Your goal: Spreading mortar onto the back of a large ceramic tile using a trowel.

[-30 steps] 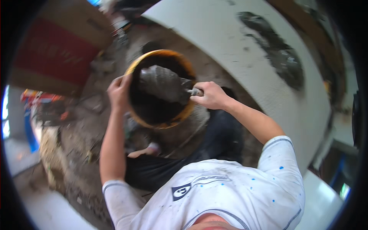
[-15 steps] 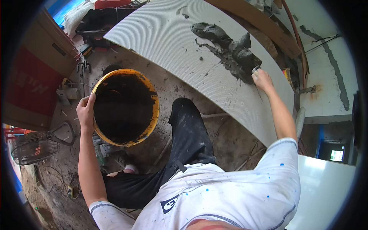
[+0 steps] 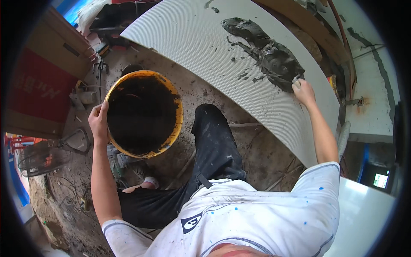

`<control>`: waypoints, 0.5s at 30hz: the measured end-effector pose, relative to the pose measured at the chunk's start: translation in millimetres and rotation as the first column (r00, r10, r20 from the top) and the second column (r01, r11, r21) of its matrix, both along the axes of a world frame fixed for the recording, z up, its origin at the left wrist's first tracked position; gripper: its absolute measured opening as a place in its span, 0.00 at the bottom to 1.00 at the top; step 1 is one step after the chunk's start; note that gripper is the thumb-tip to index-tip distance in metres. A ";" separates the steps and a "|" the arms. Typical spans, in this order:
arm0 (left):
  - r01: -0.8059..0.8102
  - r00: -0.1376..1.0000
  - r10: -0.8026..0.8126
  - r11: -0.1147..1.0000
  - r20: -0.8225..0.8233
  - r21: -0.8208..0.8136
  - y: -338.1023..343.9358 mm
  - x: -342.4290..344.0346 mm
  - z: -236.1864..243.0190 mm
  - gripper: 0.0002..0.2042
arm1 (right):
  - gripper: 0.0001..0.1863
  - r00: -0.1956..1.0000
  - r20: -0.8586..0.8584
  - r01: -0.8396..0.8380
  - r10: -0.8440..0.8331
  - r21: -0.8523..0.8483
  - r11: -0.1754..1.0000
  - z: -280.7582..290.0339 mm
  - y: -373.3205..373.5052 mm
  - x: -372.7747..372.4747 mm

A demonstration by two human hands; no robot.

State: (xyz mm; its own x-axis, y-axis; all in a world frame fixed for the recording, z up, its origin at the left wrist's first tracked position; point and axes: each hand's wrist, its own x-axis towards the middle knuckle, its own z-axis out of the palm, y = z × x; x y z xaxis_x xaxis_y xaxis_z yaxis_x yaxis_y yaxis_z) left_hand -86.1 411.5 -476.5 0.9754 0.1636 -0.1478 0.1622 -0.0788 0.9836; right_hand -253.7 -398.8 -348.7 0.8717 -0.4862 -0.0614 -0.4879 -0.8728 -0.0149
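1. Fingers of the left hand (image 3: 99, 122) curl over the rim of the yellow bucket (image 3: 144, 114), which sits on the dirt floor (image 3: 201, 92).
2. Right hand (image 3: 303, 91) grips a trowel, mostly hidden, against grey mortar (image 3: 274, 60) on the white board (image 3: 205, 38).

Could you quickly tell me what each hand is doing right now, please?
Left hand: closed on the rim of the round yellow bucket of dark mortar.
Right hand: closed around a small tool, pressing grey mortar onto the white textured board.
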 end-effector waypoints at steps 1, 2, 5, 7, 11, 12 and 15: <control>0.003 1.000 -0.003 1.000 0.013 -0.002 2.8 9.8 0.3 0.19 | 0.18 1.000 0.013 0.003 -0.003 -0.002 1.000 -4.2 2.4 0.9; 0.017 1.000 -0.017 1.000 0.009 0.021 0.9 9.0 -1.0 0.20 | 0.19 0.989 0.145 -0.011 0.014 -0.019 1.000 -12.2 0.5 -8.1; -0.027 0.998 0.028 1.000 -0.057 0.013 1.8 3.1 3.9 0.20 | 0.21 0.985 0.151 -0.082 0.089 -0.053 0.995 -13.2 6.4 -11.7; -0.024 0.999 0.030 0.974 -0.020 0.225 13.2 -5.8 5.6 0.21 | 0.22 0.986 0.104 -0.130 0.132 -0.022 0.991 -3.6 35.4 7.2; 0.055 0.998 -0.059 0.949 0.001 0.310 -35.0 2.9 31.4 0.23 | 0.16 0.851 0.391 -0.351 0.351 -0.072 0.933 17.9 153.9 -14.0; 0.058 0.998 -0.062 0.958 0.008 0.281 -36.2 3.5 26.9 0.23 | 0.15 0.809 0.322 -0.520 0.492 0.001 0.854 12.0 188.6 -10.4; 0.106 0.994 -0.107 0.982 -0.001 0.158 -44.5 -0.3 30.8 0.23 | 0.16 0.595 0.150 -0.778 0.790 0.355 0.519 -21.1 306.7 30.0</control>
State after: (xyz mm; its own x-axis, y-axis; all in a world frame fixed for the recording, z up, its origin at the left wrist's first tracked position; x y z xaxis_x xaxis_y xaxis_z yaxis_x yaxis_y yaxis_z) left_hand -86.4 367.0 -445.7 0.9895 0.0793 -0.1209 0.1371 -0.2489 0.9588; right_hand -223.8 -92.1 -369.8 0.8844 0.4563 -0.0981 0.3858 -0.8330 -0.3965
